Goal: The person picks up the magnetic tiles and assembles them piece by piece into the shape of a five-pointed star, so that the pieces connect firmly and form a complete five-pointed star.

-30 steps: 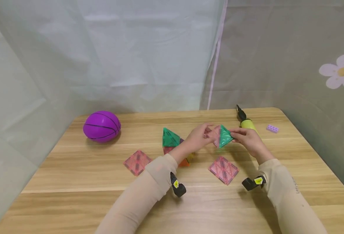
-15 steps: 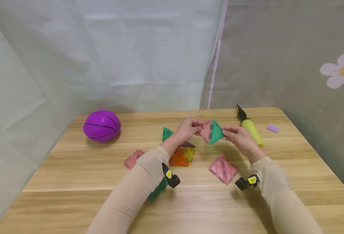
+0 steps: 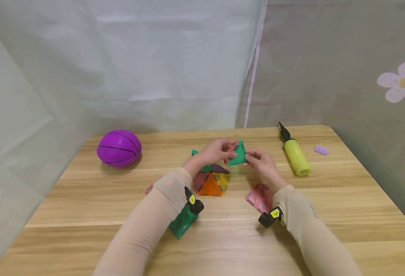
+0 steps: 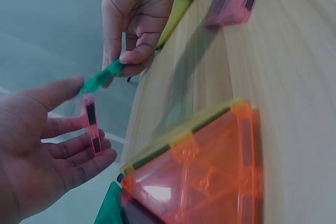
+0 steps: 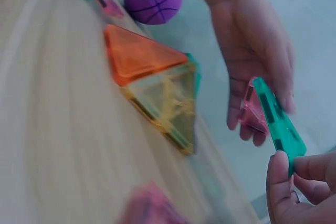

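Note:
My left hand (image 3: 213,153) holds a translucent pink triangular magnetic tile (image 4: 92,124), its fingers against the pink face and its thumb touching a green triangular magnetic tile (image 3: 238,154). The right hand (image 3: 265,166) pinches the green tile by a corner between thumb and fingers. The two tiles meet along one edge and stand at an angle to each other, lifted off the table. Below the left hand, a joined group of tiles sits on the table, with an orange triangle (image 3: 210,186) and a yellow triangle (image 3: 222,181) in front; its back is partly hidden.
Pink tiles (image 3: 258,198) lie under the right forearm. A green tile piece (image 3: 184,221) rests beside the left wrist. Behind stand a purple ball (image 3: 119,148), a yellow-green hand pump (image 3: 297,157) and a lilac toy brick (image 3: 321,150). Cloth hangs behind the wooden table (image 3: 326,230).
Both hands have moved left with the pink and green tiles. The two tiles, first nearly flat side by side, are now folded toward each other. The pump has come into full view.

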`<action>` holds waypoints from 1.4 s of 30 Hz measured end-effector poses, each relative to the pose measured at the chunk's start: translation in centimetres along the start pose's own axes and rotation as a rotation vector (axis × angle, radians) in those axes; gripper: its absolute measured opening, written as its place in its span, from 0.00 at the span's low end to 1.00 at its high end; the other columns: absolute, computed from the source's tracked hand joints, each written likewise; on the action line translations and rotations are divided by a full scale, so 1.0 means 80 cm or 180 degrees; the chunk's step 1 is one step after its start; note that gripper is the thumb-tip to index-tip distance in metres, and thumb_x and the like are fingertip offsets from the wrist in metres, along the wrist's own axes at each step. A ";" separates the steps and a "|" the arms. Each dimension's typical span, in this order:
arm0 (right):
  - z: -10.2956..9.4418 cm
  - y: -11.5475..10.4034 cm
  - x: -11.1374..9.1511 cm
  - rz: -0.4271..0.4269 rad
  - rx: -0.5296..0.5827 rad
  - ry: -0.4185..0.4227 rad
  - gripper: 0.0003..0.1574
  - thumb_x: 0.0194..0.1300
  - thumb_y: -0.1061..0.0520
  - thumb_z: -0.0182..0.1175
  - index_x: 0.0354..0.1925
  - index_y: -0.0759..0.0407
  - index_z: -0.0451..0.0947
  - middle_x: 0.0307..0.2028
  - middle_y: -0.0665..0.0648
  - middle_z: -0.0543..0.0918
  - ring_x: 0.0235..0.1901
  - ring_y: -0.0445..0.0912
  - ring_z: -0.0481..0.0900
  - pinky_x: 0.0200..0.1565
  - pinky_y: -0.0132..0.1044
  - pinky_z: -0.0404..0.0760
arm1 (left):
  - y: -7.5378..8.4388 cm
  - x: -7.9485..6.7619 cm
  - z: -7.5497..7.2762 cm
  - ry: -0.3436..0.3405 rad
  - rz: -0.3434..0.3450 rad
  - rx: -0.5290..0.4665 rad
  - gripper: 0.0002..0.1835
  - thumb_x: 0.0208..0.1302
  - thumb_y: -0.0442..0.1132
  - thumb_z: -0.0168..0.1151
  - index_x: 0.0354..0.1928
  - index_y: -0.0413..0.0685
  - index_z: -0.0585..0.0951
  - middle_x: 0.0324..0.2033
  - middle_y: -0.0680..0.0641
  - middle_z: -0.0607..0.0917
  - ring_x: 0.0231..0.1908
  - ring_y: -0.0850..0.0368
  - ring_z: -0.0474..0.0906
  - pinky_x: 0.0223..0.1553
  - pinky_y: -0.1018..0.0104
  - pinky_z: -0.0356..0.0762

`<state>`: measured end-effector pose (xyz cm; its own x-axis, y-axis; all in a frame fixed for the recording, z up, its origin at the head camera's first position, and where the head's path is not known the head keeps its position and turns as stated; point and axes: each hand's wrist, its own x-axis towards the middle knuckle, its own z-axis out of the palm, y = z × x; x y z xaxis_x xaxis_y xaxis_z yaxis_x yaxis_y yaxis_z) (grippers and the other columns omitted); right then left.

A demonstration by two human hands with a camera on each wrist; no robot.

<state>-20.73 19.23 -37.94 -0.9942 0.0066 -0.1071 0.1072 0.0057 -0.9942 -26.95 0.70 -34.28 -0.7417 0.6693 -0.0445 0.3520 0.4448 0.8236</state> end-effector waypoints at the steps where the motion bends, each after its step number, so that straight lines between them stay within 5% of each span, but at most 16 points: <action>1: 0.004 0.002 0.000 0.0005 0.0028 0.0016 0.23 0.72 0.64 0.49 0.60 0.78 0.65 0.39 0.51 0.75 0.30 0.33 0.78 0.40 0.23 0.81 | -0.001 0.000 -0.001 -0.0035 -0.0007 0.0020 0.24 0.68 0.39 0.58 0.65 0.44 0.70 0.28 0.46 0.81 0.22 0.57 0.77 0.33 0.64 0.81; 10: 0.038 0.021 -0.001 0.0095 0.0320 0.0081 0.21 0.70 0.69 0.47 0.57 0.81 0.62 0.39 0.58 0.73 0.28 0.35 0.79 0.39 0.24 0.82 | -0.014 -0.005 -0.009 -0.0128 -0.0227 0.0542 0.27 0.69 0.38 0.56 0.68 0.44 0.67 0.16 0.52 0.71 0.16 0.58 0.70 0.20 0.71 0.66; 20: 0.057 0.029 0.001 0.0113 0.0234 0.0162 0.17 0.69 0.72 0.47 0.54 0.81 0.64 0.39 0.60 0.71 0.27 0.37 0.78 0.37 0.26 0.84 | -0.026 -0.009 -0.017 -0.0357 -0.0214 0.0833 0.26 0.70 0.38 0.54 0.69 0.45 0.67 0.15 0.53 0.69 0.15 0.60 0.67 0.23 0.72 0.64; 29: 0.060 0.026 -0.002 0.0128 -0.0552 0.0352 0.16 0.67 0.67 0.53 0.52 0.74 0.71 0.36 0.65 0.81 0.24 0.38 0.78 0.24 0.26 0.76 | -0.025 -0.013 -0.018 -0.0472 -0.0274 0.0792 0.26 0.71 0.39 0.53 0.69 0.46 0.65 0.20 0.47 0.74 0.19 0.56 0.70 0.29 0.69 0.69; 32: 0.062 0.024 -0.003 0.0094 -0.0860 0.0377 0.16 0.67 0.65 0.54 0.51 0.72 0.74 0.38 0.66 0.82 0.25 0.40 0.79 0.24 0.27 0.75 | -0.025 -0.013 -0.018 -0.0460 -0.0313 0.0852 0.26 0.70 0.38 0.54 0.69 0.47 0.66 0.35 0.43 0.83 0.31 0.55 0.78 0.39 0.68 0.76; 36: 0.064 0.021 -0.005 0.0026 -0.1257 0.0394 0.16 0.65 0.63 0.56 0.49 0.71 0.77 0.36 0.64 0.82 0.28 0.44 0.79 0.26 0.27 0.73 | -0.026 -0.013 -0.018 -0.0474 -0.0329 0.0875 0.25 0.70 0.38 0.54 0.68 0.49 0.67 0.57 0.40 0.79 0.49 0.52 0.79 0.54 0.61 0.77; 42: 0.063 0.016 -0.007 -0.0123 -0.1851 0.0313 0.14 0.62 0.62 0.59 0.45 0.70 0.79 0.36 0.64 0.85 0.30 0.47 0.79 0.28 0.28 0.72 | -0.023 -0.017 -0.019 -0.0531 -0.0299 0.0863 0.25 0.70 0.37 0.54 0.68 0.47 0.67 0.57 0.39 0.79 0.32 0.55 0.80 0.49 0.64 0.77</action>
<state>-20.10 14.20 -39.23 -0.9952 0.0881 -0.0423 0.0843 0.5550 -0.8276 -27.50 -1.93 -34.86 -0.6822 0.6961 -0.2236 0.4423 0.6365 0.6319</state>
